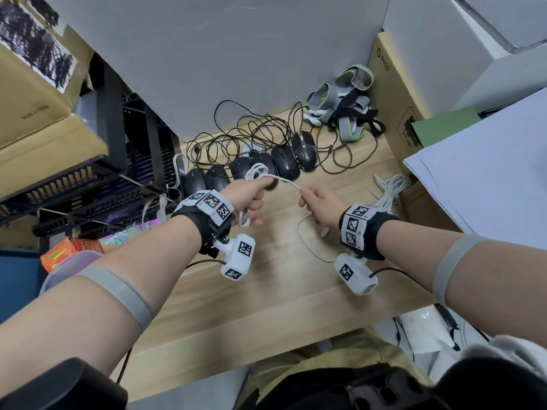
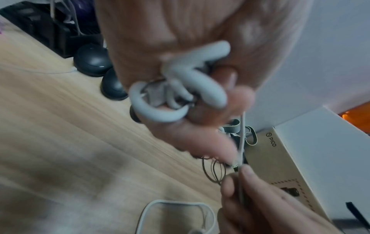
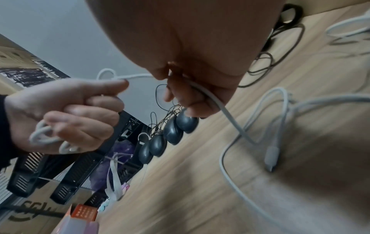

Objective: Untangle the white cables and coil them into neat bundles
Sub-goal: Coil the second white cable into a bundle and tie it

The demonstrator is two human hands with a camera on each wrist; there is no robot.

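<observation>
A pale wood-grain desk (image 1: 266, 297) stands against a plain grey wall (image 1: 225, 48). Along its back edge lie a row of black mice (image 1: 284, 162) and their dark cords (image 1: 245, 128) — tangled in loops — with a heap of grey straps (image 1: 343, 105) at the far right. Black slatted trays (image 1: 88, 184) are stacked on the left, beside a cardboard box (image 1: 32, 113). On the right stands a brown carton (image 1: 396, 93) marked PICO, near white sheets (image 1: 485, 179). The light is soft and even.
</observation>
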